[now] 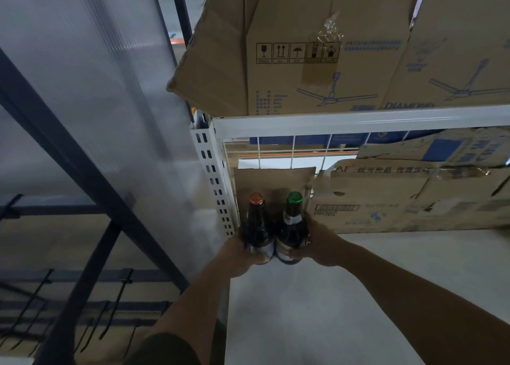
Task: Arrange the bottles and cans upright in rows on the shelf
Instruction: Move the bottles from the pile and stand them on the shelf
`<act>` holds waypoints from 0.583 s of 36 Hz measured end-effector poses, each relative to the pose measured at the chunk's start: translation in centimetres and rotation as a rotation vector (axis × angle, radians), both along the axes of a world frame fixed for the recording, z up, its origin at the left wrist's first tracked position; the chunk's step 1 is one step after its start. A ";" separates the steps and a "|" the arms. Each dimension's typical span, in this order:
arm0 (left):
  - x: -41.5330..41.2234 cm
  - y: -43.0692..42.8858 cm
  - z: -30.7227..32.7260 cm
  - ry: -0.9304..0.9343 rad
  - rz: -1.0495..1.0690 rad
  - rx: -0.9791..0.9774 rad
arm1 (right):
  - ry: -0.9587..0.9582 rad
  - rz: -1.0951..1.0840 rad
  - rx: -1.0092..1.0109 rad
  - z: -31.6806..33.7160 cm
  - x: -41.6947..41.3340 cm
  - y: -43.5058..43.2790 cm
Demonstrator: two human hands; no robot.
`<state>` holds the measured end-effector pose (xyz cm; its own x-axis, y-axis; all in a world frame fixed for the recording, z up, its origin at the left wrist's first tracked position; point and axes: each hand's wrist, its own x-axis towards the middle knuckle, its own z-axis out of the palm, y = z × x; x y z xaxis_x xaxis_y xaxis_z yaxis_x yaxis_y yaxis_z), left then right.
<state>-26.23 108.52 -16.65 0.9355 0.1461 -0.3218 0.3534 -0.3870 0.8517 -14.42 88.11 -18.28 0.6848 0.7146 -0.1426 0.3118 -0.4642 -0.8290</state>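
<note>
Two dark glass bottles stand upright side by side at the back left corner of the white shelf (358,282). The left bottle (256,226) has a red-orange cap, the right bottle (292,226) a green cap and a pale neck label. My left hand (242,257) grips the base of the red-capped bottle from the left. From the right, my right hand (317,243) grips the lower body of the green-capped bottle. The bottles touch each other. Whether their bases rest on the shelf is hidden by my fingers.
A perforated white upright (215,182) stands just left of the bottles. Behind them is a small brown cardboard piece (273,179); flattened cartons (414,199) lie at the back right. Large boxes (317,47) sit on the upper shelf rail (358,121). Dark frame bars (82,171) are at left.
</note>
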 end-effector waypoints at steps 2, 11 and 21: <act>0.1 0.1 -0.2 -0.002 -0.013 0.012 | 0.001 -0.008 -0.005 -0.3 0.1 0.0; 0.1 0.0 -0.4 0.015 0.003 0.038 | -0.009 -0.044 -0.026 -0.2 -0.3 -0.2; -0.2 -0.6 0.1 0.057 0.020 0.032 | 0.079 -0.173 -0.122 -0.3 -2.5 -0.5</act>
